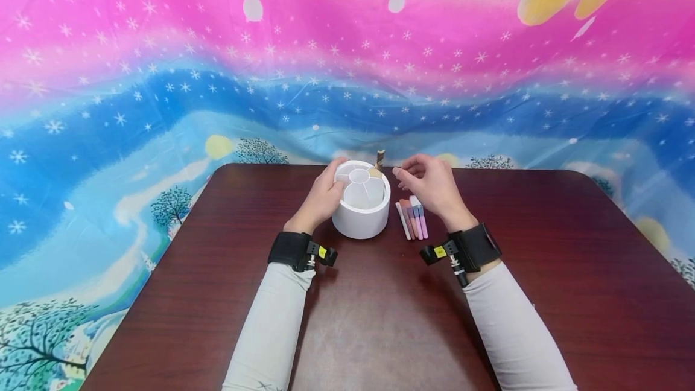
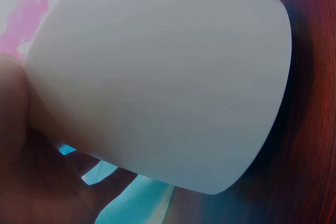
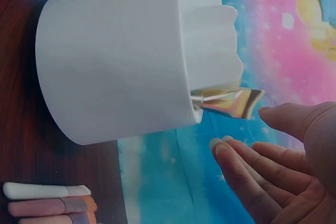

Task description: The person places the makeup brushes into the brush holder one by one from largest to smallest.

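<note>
A white round makeup brush holder with several compartments stands on the table. My left hand grips its left side, the thumb at the rim and the other fingers around the outer wall. One makeup brush stands in the holder's far right part, its shiny gold-toned ferrule and flat, slanted bristles above the rim. Just right of that brush, my right hand hovers with thumb and fingers apart and nothing between them. In the right wrist view its thumb tip is close to the bristles.
Several makeup brushes with white, brownish and pink-purple handles lie side by side right of the holder. The dark reddish wood table ends at a back edge shortly behind the holder. A colourful printed cloth hangs behind it.
</note>
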Action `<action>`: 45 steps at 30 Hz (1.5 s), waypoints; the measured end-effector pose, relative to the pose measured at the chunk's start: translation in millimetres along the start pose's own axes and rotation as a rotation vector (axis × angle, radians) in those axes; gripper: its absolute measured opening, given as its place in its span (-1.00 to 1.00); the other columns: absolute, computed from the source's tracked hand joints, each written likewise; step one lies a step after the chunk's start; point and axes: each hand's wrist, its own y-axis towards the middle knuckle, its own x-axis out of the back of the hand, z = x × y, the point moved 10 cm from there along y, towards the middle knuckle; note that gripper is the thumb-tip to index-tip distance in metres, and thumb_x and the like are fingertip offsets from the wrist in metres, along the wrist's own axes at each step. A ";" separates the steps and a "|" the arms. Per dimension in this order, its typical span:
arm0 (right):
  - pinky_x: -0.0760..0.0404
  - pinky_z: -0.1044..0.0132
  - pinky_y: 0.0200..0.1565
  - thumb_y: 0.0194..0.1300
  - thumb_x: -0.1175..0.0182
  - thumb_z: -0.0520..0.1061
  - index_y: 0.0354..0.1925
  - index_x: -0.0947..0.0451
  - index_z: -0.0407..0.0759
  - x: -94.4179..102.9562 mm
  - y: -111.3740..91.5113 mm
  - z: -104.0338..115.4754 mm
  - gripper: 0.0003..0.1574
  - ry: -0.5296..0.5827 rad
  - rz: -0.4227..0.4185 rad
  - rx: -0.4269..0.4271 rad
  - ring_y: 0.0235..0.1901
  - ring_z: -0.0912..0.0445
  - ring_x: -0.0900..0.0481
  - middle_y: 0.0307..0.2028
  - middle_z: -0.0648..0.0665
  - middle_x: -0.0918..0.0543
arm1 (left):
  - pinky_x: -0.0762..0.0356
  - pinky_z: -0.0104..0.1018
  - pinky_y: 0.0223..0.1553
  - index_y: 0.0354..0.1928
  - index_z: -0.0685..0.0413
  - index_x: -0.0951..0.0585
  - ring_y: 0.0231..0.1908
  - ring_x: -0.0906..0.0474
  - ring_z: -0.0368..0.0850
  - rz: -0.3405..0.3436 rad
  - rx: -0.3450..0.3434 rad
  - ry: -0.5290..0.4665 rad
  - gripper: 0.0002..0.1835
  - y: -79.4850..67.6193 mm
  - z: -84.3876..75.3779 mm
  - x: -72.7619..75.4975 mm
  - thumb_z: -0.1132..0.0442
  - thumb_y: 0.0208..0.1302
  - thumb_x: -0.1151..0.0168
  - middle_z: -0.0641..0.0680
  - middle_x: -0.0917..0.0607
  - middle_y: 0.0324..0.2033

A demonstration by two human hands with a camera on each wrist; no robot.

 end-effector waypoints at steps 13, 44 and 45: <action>-0.58 0.18 -0.37 0.24 -0.21 0.00 -0.22 -0.55 -0.18 27.7 1.6 -17.5 -0.73 -0.067 -0.019 -0.037 -0.45 0.10 -0.62 -0.42 -0.06 -0.67 | -0.25 -0.01 0.18 0.35 -0.08 -0.19 0.19 -0.22 -0.16 0.007 0.000 0.004 -0.47 0.8 -0.1 -0.2 0.31 0.34 0.18 0.04 -0.31 0.26; -0.46 0.19 -0.48 0.18 -0.23 -0.13 -0.29 -0.58 -0.23 -22.6 -21.4 -102.2 -0.83 -0.417 0.424 -0.293 -0.49 0.03 -0.49 -0.45 -0.16 -0.58 | -0.24 -0.01 0.17 0.36 -0.17 -0.18 0.21 -0.18 -0.19 -0.013 -0.012 0.100 -0.43 -2.4 -5.1 5.4 0.27 0.28 0.10 -0.04 -0.26 0.30; -0.45 0.19 -0.49 0.18 -0.23 -0.13 -0.31 -0.58 -0.22 -23.3 -21.9 -103.1 -0.84 -0.422 0.427 -0.293 -0.50 0.02 -0.48 -0.47 -0.16 -0.57 | -0.23 -0.01 0.18 0.37 -0.19 -0.16 0.22 -0.16 -0.19 -0.012 -0.021 0.111 -0.41 -2.9 -6.3 5.6 0.27 0.28 0.11 -0.04 -0.25 0.31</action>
